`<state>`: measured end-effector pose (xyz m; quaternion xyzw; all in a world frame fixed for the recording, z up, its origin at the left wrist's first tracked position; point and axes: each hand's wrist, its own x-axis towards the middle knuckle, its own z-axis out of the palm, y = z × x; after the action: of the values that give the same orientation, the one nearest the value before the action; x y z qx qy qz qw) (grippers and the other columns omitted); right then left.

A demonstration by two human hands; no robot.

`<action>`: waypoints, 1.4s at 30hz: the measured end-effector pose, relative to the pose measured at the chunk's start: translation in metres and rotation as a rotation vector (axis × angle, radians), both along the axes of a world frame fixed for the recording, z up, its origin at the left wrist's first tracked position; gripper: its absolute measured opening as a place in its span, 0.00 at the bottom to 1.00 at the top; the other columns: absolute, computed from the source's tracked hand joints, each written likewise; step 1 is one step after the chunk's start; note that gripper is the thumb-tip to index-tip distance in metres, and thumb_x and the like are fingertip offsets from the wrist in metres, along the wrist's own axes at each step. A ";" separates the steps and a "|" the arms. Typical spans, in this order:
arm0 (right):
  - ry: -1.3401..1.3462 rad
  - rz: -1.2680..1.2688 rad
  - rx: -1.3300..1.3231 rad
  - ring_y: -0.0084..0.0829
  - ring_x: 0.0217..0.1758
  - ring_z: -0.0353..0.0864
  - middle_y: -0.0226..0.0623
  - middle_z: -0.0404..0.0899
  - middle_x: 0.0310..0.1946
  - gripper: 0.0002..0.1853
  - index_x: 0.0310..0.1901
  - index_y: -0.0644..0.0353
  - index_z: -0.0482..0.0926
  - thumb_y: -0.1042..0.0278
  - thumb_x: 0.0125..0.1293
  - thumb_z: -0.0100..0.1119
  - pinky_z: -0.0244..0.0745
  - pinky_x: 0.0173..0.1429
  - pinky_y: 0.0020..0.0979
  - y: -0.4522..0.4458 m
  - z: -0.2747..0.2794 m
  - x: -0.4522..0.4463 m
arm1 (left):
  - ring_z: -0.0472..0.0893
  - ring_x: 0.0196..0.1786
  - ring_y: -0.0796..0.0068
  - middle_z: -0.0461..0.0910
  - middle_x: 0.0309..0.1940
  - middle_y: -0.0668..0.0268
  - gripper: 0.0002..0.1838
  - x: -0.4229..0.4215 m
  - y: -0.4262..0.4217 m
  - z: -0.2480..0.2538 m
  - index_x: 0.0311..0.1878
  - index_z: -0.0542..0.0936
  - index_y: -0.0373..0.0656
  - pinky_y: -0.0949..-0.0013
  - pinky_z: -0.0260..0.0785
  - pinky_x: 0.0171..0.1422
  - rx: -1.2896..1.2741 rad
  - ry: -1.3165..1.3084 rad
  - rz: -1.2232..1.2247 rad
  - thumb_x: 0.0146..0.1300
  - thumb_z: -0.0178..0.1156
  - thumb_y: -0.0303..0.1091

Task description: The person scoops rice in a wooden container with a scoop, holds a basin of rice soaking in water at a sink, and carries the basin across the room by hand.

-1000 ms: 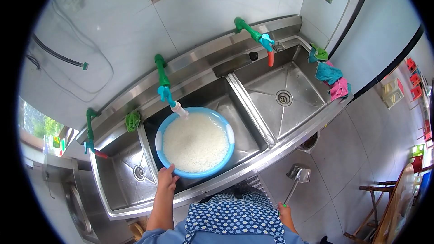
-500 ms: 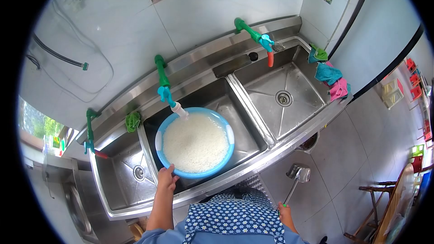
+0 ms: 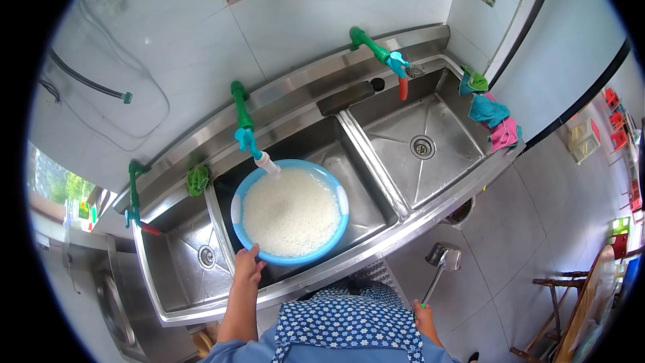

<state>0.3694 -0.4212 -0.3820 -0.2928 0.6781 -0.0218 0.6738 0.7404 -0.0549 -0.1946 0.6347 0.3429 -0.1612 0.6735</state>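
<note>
A blue basin point(image 3: 340, 228) full of white rice in water point(image 3: 289, 212) sits in the middle sink. Its left front rim is gripped by my left hand point(image 3: 248, 267), with the fingers curled at the edge. Over the basin's back edge, a green faucet point(image 3: 242, 117) with a pale nozzle points down at the rice. Low on the right, my right hand point(image 3: 423, 316) is closed round the green-ended handle of a metal ladle point(image 3: 443, 255). The ladle's deep cup hangs out over the floor, apart from the sink.
The right sink point(image 3: 443, 154) has a drain and another green faucet point(image 3: 369, 44). Coloured cloths point(image 3: 490, 111) hang at its right edge. A green mesh scrubber point(image 3: 197, 180) lies by the left sink point(image 3: 181, 242). Under the counter front stands a bucket point(image 3: 460, 212); a wooden stool point(image 3: 564, 309) is at right.
Almost nothing differs. My left hand stays on the basin and my right hand keeps the ladle in the same place.
</note>
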 end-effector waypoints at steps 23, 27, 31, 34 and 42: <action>-0.019 -0.019 -0.011 0.27 0.13 0.65 0.32 0.66 0.16 0.23 0.50 0.54 0.57 0.71 0.63 0.63 0.61 0.15 0.33 -0.002 -0.004 -0.001 | 0.80 0.40 0.68 0.79 0.40 0.62 0.10 0.002 0.006 -0.012 0.46 0.73 0.38 0.63 0.73 0.39 -0.014 0.000 -0.004 0.67 0.57 0.33; 0.006 -0.025 0.006 0.27 0.13 0.66 0.32 0.66 0.16 0.27 0.55 0.55 0.55 0.70 0.63 0.63 0.62 0.15 0.33 -0.003 -0.006 -0.001 | 0.81 0.47 0.64 0.78 0.46 0.59 0.14 0.002 0.007 -0.013 0.53 0.72 0.34 0.62 0.76 0.44 0.006 0.016 -0.016 0.69 0.54 0.32; 0.024 -0.007 0.013 0.27 0.13 0.66 0.33 0.66 0.16 0.27 0.56 0.55 0.55 0.70 0.63 0.63 0.62 0.15 0.33 -0.003 -0.005 0.000 | 0.80 0.47 0.64 0.78 0.46 0.59 0.14 0.001 0.004 -0.008 0.53 0.73 0.34 0.61 0.76 0.44 0.027 0.028 -0.014 0.69 0.55 0.32; 0.031 -0.008 0.011 0.28 0.13 0.66 0.33 0.66 0.16 0.27 0.56 0.54 0.54 0.70 0.63 0.63 0.62 0.15 0.33 -0.003 -0.005 0.000 | 0.80 0.47 0.64 0.78 0.46 0.59 0.14 0.002 0.005 -0.010 0.53 0.73 0.35 0.61 0.76 0.45 0.021 0.024 -0.014 0.69 0.55 0.32; -0.026 -0.009 0.013 0.27 0.13 0.64 0.32 0.66 0.18 0.23 0.46 0.48 0.55 0.68 0.63 0.64 0.59 0.14 0.33 0.000 -0.008 -0.004 | 0.80 0.42 0.68 0.79 0.43 0.60 0.11 0.001 -0.001 -0.001 0.48 0.73 0.36 0.65 0.74 0.37 0.000 0.006 0.012 0.67 0.57 0.32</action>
<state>0.3654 -0.4213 -0.3896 -0.2850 0.6708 -0.0242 0.6843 0.7411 -0.0557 -0.1953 0.6321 0.3485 -0.1591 0.6735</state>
